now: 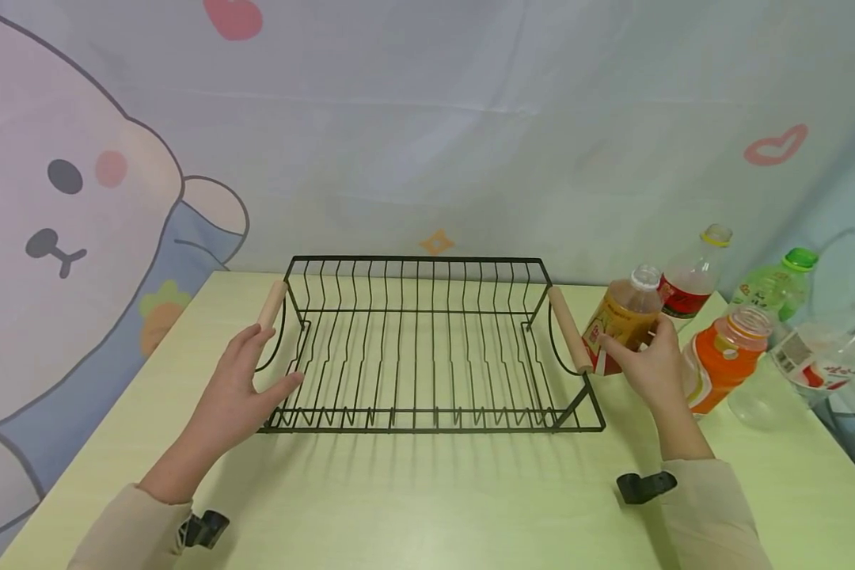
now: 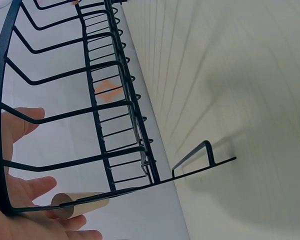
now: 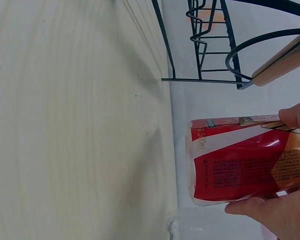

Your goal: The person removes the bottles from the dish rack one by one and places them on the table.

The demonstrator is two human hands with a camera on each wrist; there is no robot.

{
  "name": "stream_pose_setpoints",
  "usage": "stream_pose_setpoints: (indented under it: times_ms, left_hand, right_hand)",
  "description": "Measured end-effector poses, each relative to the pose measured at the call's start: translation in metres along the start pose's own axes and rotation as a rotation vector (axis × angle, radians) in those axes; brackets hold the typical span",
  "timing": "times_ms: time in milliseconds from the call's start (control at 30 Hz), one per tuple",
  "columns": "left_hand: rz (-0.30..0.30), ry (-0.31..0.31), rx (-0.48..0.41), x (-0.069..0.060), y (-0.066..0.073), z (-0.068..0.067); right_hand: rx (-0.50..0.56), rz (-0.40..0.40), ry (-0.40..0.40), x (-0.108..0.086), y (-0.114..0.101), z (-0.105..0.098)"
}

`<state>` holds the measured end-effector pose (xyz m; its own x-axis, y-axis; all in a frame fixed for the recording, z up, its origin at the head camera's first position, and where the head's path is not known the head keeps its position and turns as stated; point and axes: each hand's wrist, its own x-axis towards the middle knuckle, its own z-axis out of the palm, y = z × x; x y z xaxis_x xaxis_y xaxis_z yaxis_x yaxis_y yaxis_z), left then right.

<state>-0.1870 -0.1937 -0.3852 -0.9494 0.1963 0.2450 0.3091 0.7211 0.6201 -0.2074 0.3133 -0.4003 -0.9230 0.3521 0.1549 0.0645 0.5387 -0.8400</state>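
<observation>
My right hand grips a plastic drink bottle with a red and yellow label, thumb on one side and fingers on the other. In the right wrist view the bottle's base hangs above the tabletop. The bottle is beside the right wooden handle of a black wire dish rack. At the rack's other end, my left hand has its fingers spread around the left wooden handle. Whether those fingers touch the handle, I cannot tell.
Several more bottles stand on the right: a red-labelled one, a green one, an orange-labelled one and a clear one. The pale table ends at a printed curtain.
</observation>
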Motion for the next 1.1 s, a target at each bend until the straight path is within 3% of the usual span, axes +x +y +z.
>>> stream_pose_setpoints:
  times_ms: [400, 1100]
  left_hand:
    - [-0.003, 0.0, 0.006, 0.0, 0.001, 0.001]
    - [-0.001, -0.001, 0.016, 0.0, 0.001, -0.002]
  right_hand:
    - [-0.023, 0.059, -0.023, 0.002, 0.009, 0.001]
    - [-0.028, 0.068, -0.05, 0.005, 0.017, 0.005]
